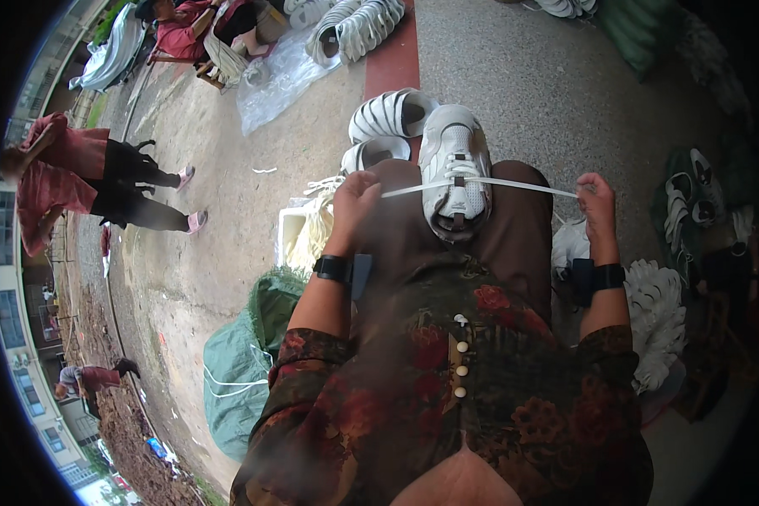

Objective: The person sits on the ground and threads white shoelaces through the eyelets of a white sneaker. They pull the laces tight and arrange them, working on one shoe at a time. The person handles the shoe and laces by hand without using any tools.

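A white sneaker (454,135) rests between my knees, its heel opening toward me. A flat white shoelace (527,185) runs through its upper lace loops and stretches taut to both sides. My left hand (357,201) is closed on one end of the lace, left of the shoe. On the other side, my right hand (597,201) pinches the opposite end, at about the same height. Both hands are apart from the shoe itself.
Nested white shoe uppers (384,118) lie beyond my left knee. To my left are a white box (291,226) with pale laces and a green sack (236,379). More white shoe pieces (656,316) are piled at my right. Other people (84,173) stand or sit farther left.
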Motion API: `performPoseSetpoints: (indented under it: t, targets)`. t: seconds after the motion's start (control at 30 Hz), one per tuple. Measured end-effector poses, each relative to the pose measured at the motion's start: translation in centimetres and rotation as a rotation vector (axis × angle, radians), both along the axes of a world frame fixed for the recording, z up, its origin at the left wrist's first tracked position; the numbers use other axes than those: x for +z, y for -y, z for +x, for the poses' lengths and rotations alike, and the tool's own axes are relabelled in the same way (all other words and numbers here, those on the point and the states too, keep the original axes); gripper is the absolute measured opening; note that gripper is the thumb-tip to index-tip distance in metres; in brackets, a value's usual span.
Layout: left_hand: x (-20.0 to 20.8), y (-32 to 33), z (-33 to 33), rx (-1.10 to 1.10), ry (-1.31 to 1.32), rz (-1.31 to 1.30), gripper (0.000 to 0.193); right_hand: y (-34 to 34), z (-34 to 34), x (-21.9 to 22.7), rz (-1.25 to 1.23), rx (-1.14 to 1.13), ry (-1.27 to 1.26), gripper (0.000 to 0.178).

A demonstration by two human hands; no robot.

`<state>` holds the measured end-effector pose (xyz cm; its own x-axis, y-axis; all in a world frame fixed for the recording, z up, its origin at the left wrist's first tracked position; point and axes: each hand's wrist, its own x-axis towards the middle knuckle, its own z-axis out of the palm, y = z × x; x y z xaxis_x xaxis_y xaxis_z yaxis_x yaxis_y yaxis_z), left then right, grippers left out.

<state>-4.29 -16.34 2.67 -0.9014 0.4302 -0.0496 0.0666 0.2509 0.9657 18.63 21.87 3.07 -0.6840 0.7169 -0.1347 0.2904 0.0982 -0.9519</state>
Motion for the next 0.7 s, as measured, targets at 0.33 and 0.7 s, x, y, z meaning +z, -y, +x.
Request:
performPoseSetpoints:
  t: [0.33,0.7]
  targets:
    - [2.9,-7.8,4.1,-0.332,-0.660,-0.387,0.044,14.0,-8.6,3.0,0.709,0.556,0.043,0.046]
    - [2.8,-8.3,3.0,-0.289,-0.600,-0.388,0.041,12.5,-11.0,4.7,0.691,0.623,0.168,0.022]
